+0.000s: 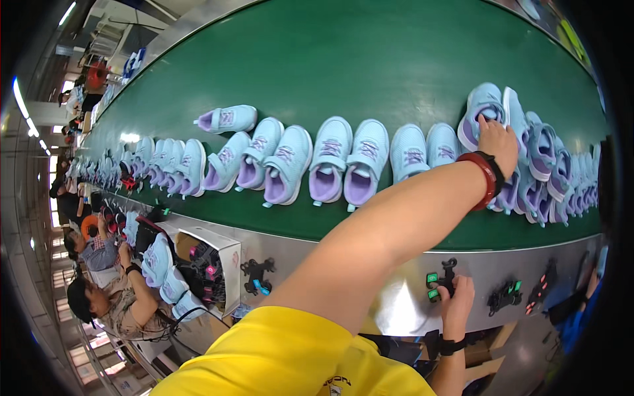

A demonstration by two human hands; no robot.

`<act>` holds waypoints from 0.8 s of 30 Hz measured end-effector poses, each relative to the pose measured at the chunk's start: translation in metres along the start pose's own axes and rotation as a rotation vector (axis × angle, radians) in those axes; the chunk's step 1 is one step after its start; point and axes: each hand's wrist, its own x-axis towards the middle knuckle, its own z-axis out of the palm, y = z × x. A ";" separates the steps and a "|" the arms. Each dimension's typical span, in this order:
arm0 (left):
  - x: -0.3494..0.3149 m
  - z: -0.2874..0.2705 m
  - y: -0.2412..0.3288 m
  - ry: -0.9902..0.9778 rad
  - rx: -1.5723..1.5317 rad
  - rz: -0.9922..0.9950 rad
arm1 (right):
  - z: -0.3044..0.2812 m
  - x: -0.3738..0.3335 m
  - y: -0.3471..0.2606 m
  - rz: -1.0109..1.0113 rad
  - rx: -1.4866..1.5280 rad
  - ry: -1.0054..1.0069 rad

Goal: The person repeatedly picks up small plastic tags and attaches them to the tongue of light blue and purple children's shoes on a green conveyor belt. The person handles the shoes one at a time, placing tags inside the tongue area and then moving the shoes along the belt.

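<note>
Where the steel ledge (485, 267) runs nearest to us, we find the right hand (457, 301), its grip nearly closed, with thumb and fingers on either side of the lower end of a black bracket (449, 269). Two green tags (432, 278) sit at the bracket's left side. To its right on the same ledge, we record a second black piece (505, 297) with a green tag and another with reddish marks (541, 287). To the left, a white box (233, 267) contains a heap of black fittings (206, 270), some with pink tags.

Beyond the ledge, the bare left forearm (383, 237) crosses to the right over the green tabletop (396, 66). The left hand (500, 142), with a red bracelet (491, 185) at its wrist, rests on a pale blue shoe (485, 96) at the left end of a crowded group of shoes (543, 152). Its fingers bend into the shoe's opening; as the back of the hand covers the contact, we cannot tell how tightly that grip is closed.

Left of it, we see similar shoes in a row (331, 155), mostly with lilac openings toward us; one shoe (236, 119) lies sideways behind them. Farther left, a co-worker in a black cap (80, 300) sits near more pale blue shoes (157, 261).
</note>
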 end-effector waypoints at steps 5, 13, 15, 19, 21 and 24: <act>-0.074 -0.059 -0.108 0.584 -0.376 0.521 | 0.003 0.011 0.024 0.057 0.155 -0.132; -0.274 -0.228 -0.440 0.323 0.308 -0.014 | -0.038 0.028 -0.079 0.209 0.727 -0.307; -0.314 -0.243 -0.504 0.263 0.485 -0.019 | -0.015 0.042 -0.166 0.178 0.863 -0.539; -0.325 -0.248 -0.544 0.151 0.609 -0.189 | 0.063 0.057 -0.336 0.021 0.903 -1.066; -0.316 -0.246 -0.548 0.193 0.706 -0.097 | 0.106 0.056 -0.389 0.031 0.985 -1.146; -0.340 -0.244 -0.544 0.155 0.670 0.004 | 0.162 0.049 -0.434 0.165 1.067 -1.146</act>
